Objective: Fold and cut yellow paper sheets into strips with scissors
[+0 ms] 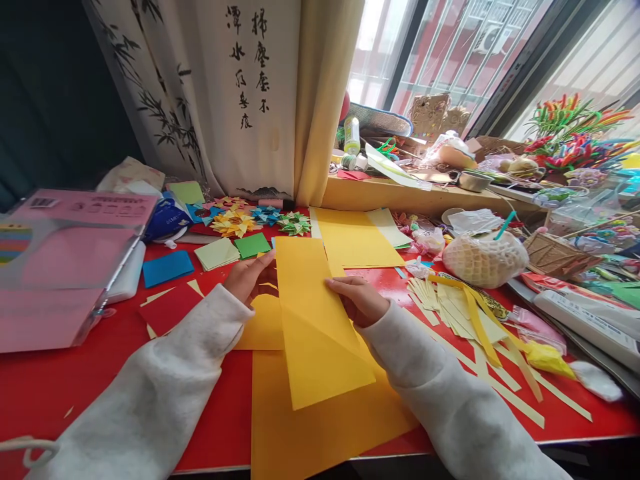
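A woven basket (550, 253) is standing at the right of the red worktop (60, 380); what it is holding I cannot tell. A pink plastic case (65, 267) is lying at the left, holding pink sheets. Both hands are gripping one long yellow paper strip (313, 320) in the middle of the worktop, over two bigger yellow sheets. The left hand (250, 277) is pinching its left edge with fingers pressed together; the right hand (357, 300) is pinching the right edge. A bare red area is staying open before the left sleeve. Four folded paper flowers (260, 220) are lying near the curtain (240, 93)
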A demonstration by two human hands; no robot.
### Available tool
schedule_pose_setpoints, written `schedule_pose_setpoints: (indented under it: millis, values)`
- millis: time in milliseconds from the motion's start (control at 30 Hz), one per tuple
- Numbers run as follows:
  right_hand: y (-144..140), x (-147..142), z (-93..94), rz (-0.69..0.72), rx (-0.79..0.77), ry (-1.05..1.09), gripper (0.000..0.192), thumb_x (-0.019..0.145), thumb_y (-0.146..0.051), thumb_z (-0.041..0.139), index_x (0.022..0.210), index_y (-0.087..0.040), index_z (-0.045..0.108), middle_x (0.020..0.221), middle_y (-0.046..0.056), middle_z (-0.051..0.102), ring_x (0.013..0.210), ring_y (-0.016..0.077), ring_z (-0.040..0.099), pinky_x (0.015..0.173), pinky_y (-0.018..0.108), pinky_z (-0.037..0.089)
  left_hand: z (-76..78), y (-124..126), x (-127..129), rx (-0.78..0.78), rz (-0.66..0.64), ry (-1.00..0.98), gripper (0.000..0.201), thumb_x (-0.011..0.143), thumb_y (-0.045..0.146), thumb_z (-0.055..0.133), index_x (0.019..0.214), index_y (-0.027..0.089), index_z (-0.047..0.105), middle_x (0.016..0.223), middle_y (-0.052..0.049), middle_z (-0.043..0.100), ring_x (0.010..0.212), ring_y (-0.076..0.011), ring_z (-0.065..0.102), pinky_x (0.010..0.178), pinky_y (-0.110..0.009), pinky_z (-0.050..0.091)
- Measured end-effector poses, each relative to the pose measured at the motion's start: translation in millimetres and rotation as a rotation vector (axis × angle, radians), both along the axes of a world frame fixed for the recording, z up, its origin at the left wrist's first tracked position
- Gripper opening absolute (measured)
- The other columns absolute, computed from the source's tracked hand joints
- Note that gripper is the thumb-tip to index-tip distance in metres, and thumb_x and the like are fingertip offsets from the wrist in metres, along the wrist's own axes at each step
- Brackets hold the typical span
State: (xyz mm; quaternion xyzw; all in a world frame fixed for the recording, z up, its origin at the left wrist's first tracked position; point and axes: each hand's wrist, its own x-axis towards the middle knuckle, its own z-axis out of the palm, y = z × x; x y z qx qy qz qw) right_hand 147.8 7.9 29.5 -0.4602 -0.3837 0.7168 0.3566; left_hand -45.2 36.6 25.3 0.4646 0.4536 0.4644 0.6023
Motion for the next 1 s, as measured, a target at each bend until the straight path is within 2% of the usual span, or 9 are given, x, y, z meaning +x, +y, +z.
schedule_pose_setpoints:
  millis: [100,167,233,333,433,500,600,733,1000]
  values:
    - [7,4,-10.6,0.129,-0.017,-0.207,0.02,0.076,-0.023,0.047,0.065,-0.011,0.058,0.056,0.003,0.06,0.045,0.0082,0.055,0.041,0.017,0.044,-3.3,3,0,-0.006,0.081,0.046,0.028,0.059,0.037,0.062,0.071,0.012,0.061,0.064,-0.004,0.062,0.054,-0.0138,0.057,0.045,-0.023,0.046]
    - [13,8,-15.6,0.222,0.055,-0.359,0.024,0.076,-0.03,0.047,0.064,-0.012,0.058,0.058,0.004,0.06,0.046,0.0093,0.055,0.043,0.02,0.045,-6.5,5,0,-0.01,0.073,0.083,0.026,0.055,0.034,0.064,0.068,0.013,0.061,0.064,-0.003,0.062,0.053,-0.0128,0.056,0.046,-0.022,0.046]
    - [18,12,-14.9,0.166,0.28,-0.525,0.025,0.073,-0.036,0.049,0.069,-0.013,0.058,0.066,0.005,0.061,0.054,0.012,0.057,0.05,0.024,0.048,-9.4,6,0,-0.019,0.019,0.113,0.024,0.055,0.035,0.064,0.065,0.014,0.061,0.064,-0.003,0.061,0.054,-0.0133,0.055,0.046,-0.023,0.047]
    - [26,11,-2.2,-0.065,0.789,-0.745,0.023,0.07,-0.036,0.053,0.086,-0.019,0.057,0.088,0.005,0.06,0.08,0.0162,0.056,0.068,0.029,0.046,-13.2,7,1,0.0,-0.095,0.125,0.023,0.058,0.038,0.061,0.066,0.017,0.063,0.067,-0.004,0.062,0.062,-0.0167,0.057,0.047,-0.023,0.047]
    - [35,-3,14.3,0.008,1.118,-0.866,0.024,0.069,-0.032,0.055,0.091,-0.022,0.057,0.099,0.004,0.056,0.092,0.0169,0.051,0.081,0.031,0.039,-16.3,6,2,0.031,-0.155,0.101,0.025,0.059,0.038,0.06,0.073,0.017,0.064,0.071,-0.004,0.062,0.068,-0.0182,0.057,0.051,-0.025,0.048]
    - [41,-18,20.2,0.125,1.161,-0.899,0.021,0.07,-0.029,0.055,0.089,-0.021,0.058,0.094,0.003,0.059,0.088,0.016,0.053,0.08,0.03,0.039,-17.7,6,2,0.046,-0.151,0.085,0.025,0.059,0.037,0.061,0.075,0.018,0.065,0.072,-0.004,0.062,0.07,-0.0181,0.056,0.053,-0.025,0.048]
    - [48,-37,18.9,0.222,1.125,-0.887,0.014,0.073,-0.026,0.052,0.082,-0.021,0.06,0.082,0.001,0.062,0.077,0.0136,0.056,0.071,0.025,0.041,-18.3,6,2,0.074,-0.117,0.074,0.03,0.058,0.036,0.062,0.081,0.017,0.065,0.077,-0.005,0.063,0.077,-0.0204,0.056,0.055,-0.026,0.048]
    - [51,-46,10.8,0.186,1.119,-0.914,0.012,0.074,-0.025,0.05,0.076,-0.021,0.061,0.075,0.0,0.062,0.071,0.0128,0.055,0.063,0.023,0.039,-18.0,4,4,0.099,-0.089,0.089,0.035,0.056,0.036,0.063,0.084,0.014,0.065,0.08,-0.007,0.063,0.084,-0.0246,0.054,0.057,-0.03,0.048]
    - [47,-46,10.5,0.15,1.154,-1.146,0.012,0.075,-0.028,0.049,0.072,-0.021,0.058,0.073,-0.001,0.062,0.066,0.0121,0.053,0.053,0.021,0.031,-19.4,-2,10,0.088,-0.106,0.113,0.027,0.061,0.037,0.057,0.075,0.015,0.066,0.073,-0.005,0.063,0.072,-0.0207,0.058,0.056,-0.029,0.047]
